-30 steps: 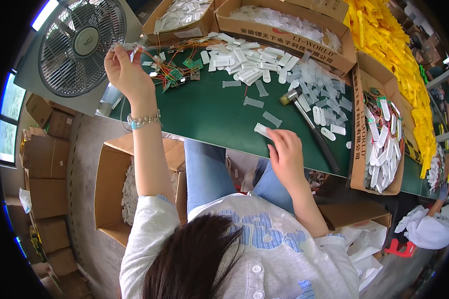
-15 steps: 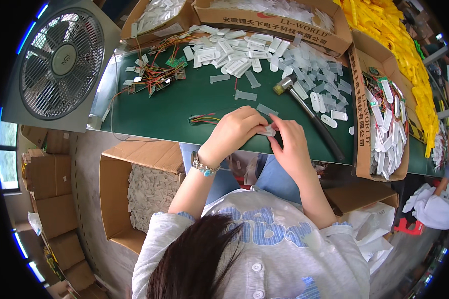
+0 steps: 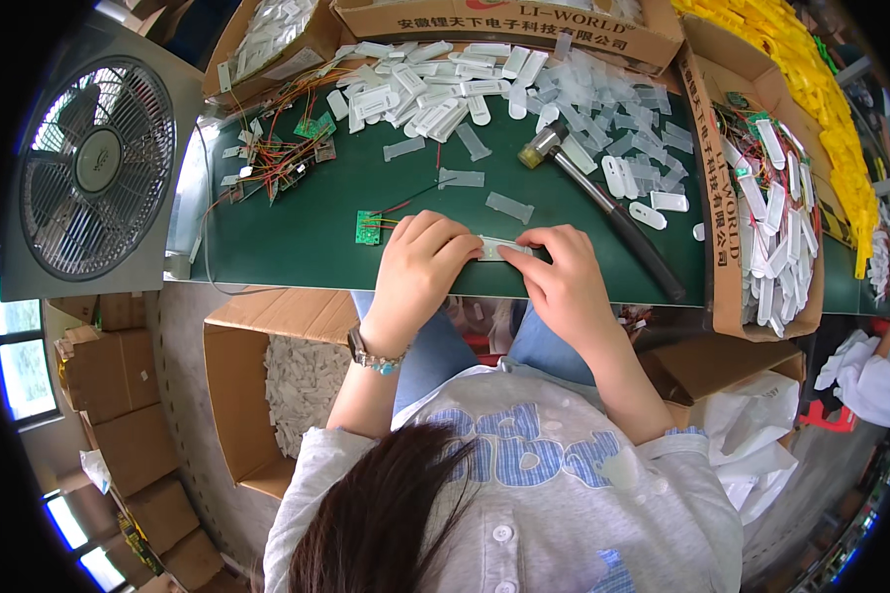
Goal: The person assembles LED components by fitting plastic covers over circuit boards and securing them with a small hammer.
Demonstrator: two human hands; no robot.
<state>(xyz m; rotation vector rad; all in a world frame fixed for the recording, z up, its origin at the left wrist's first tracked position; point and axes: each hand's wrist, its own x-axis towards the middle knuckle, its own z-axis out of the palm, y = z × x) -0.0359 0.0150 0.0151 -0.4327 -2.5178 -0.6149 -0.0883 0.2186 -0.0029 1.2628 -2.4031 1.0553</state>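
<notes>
Near the front edge of the green tabletop (image 3: 287,232), my two hands hold a small white plastic casing (image 3: 499,249) between them. My left hand (image 3: 420,259) is closed with its fingertips at the casing's left end. The right hand (image 3: 569,272) pinches the other end between thumb and fingers. Just left of my left hand lies a green circuit board (image 3: 368,227), its red and yellow wires running toward and under that hand. Beyond the casing are loose translucent plastic strips (image 3: 509,208). A hammer (image 3: 603,198) with a black handle rests to the right.
White casings (image 3: 435,94) are heaped at the back, beside wired circuit boards (image 3: 292,163). A cardboard box (image 3: 707,188) of wired casings bounds the right side. On the left stands a grey fan (image 3: 99,163). Below the table is an open carton (image 3: 237,395) of pale pieces.
The whole view has shifted a little. The circuit board has turned from edge-on to face-up beside my left hand. More of the white casing shows between my fingers.
</notes>
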